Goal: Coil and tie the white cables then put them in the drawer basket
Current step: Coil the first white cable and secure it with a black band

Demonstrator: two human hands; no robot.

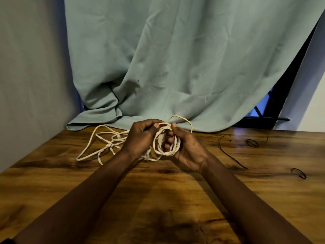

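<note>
A white cable coil (159,147) of several loops hangs between both hands above the wooden table (158,199). My right hand (186,147) grips the coil with fingers through its middle and thumb on top. My left hand (140,136) pinches the coil's upper left side. One loose loop (182,118) arches behind the right hand. More loose white cables (103,143) lie tangled on the table to the left of my left hand. No drawer basket is in view.
Two dark elastic bands lie on the table's right side, one (251,142) farther back, one (299,173) nearer. A thin dark cord (228,154) trails between them. A teal curtain (175,59) hangs behind the table, its hem resting on the far edge.
</note>
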